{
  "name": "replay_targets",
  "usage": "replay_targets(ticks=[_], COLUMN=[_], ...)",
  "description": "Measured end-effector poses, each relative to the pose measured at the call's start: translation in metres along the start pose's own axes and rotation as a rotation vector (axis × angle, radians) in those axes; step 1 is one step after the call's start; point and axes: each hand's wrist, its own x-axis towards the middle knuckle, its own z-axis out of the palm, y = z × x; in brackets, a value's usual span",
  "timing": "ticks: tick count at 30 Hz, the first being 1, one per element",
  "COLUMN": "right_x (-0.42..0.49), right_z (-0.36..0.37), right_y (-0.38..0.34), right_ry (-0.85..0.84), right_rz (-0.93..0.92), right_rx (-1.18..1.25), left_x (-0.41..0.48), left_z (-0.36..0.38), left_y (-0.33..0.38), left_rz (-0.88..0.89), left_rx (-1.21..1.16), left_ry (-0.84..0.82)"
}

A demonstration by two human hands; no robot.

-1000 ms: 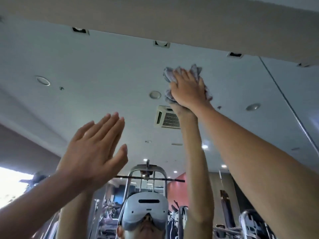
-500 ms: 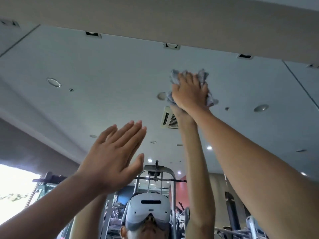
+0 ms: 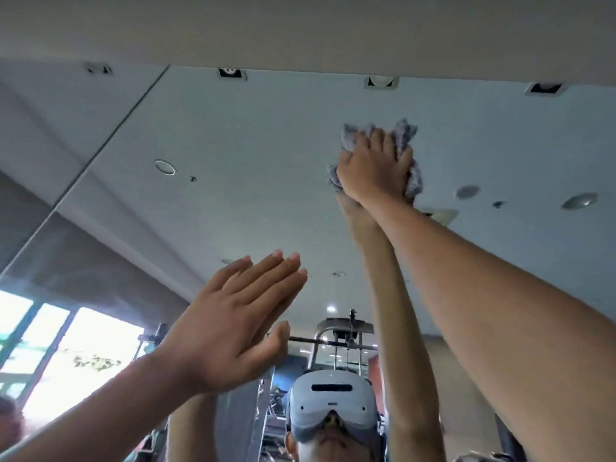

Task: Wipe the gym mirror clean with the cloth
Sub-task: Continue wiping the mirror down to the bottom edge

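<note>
Pressing a crumpled grey cloth [image 3: 407, 133] against a large wall mirror [image 3: 266, 145], the right hand [image 3: 373, 168] is raised high at about one o'clock in the view. Its grip is bent over the wad, fingers laid across the top. Tufts of fabric stick out above the fingertips, to either side and below the heel of the palm. The thumb cannot be made out. The cloth lies between this hand and the glass, and the arm's reflection meets it from beneath.

At about seven o'clock the left hand [image 3: 233, 328] is lifted with its palm toward the glass. Its grip is flat, the four fingers straight and held together, the thumb apart to the right, and it holds nothing. It meets its own reflection and looks to rest on the mirror.

A dark seam [image 3: 110, 128] between two mirror panels runs from eleven o'clock down toward nine. Reflected in the glass are a white headset [image 3: 331, 405] at six o'clock, a grey metal cable machine [image 3: 345, 328] just above it, a bright window [image 3: 83, 355] at eight o'clock, and round recessed ceiling lights [image 3: 165, 167].
</note>
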Motion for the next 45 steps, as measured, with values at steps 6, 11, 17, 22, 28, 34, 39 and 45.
replay_targets(ticks=[6,11,17,22,28,34,39,45], right_x=[-0.051,0.002,-0.035,-0.049,-0.007,-0.089,-0.033,-0.038], right_z=[-0.014,-0.009,0.016,-0.006,0.017,0.028,0.023,0.047], right_y=[-0.022,-0.013,-0.109,-0.09,-0.128,-0.232,-0.214,-0.298], right_ry=[-0.302,-0.23,-0.149,-0.377,-0.152,-0.267,-0.328,-0.17], right_rz=[-0.676,-0.216,-0.343,-0.932,-0.331,-0.812,-0.807,-0.382], right_rx=[0.057,-0.006,0.028,0.05,0.06,0.113,0.133,0.134], left_x=[-0.052,-0.087,-0.103,-0.1,-0.103,-0.112,-0.109,-0.111], left_z=[-0.012,-0.018,-0.018,-0.025,-0.035,-0.029,-0.033,-0.034], left_y=[-0.039,-0.057,-0.06,-0.065,-0.088,-0.093,-0.089,-0.087], left_rz=[-0.29,-0.43,-0.575,-0.561,-0.447,-0.832,-0.858,-0.968], left_rx=[0.008,0.074,0.044,0.056,0.069,0.044,0.056,0.048], left_ry=[0.05,0.002,0.071,0.078,0.04,0.13,0.133,0.131])
